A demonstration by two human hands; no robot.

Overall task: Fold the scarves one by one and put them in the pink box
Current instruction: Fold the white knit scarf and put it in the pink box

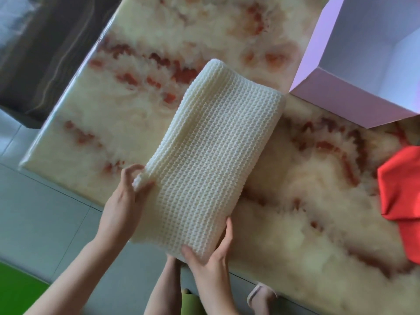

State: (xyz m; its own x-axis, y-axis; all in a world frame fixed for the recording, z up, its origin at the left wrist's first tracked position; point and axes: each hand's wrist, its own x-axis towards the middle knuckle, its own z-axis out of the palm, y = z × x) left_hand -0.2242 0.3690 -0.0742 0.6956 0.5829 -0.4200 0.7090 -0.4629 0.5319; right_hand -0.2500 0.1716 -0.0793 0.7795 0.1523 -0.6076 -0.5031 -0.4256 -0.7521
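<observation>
We held the folded cream scarf (211,155) in both hands over the marbled bench (306,201).
Our left hand (127,201) pinched its near left corner between thumb and curled fingers; our right hand (211,253) gripped the near edge, thumb on top (the other fingers ran up the right side). The scarf stretched away from us, its far end close to the near corner of the open pink box (354,103). A red scarf (402,201) lay crumpled at our right, well apart from both hands.
</observation>
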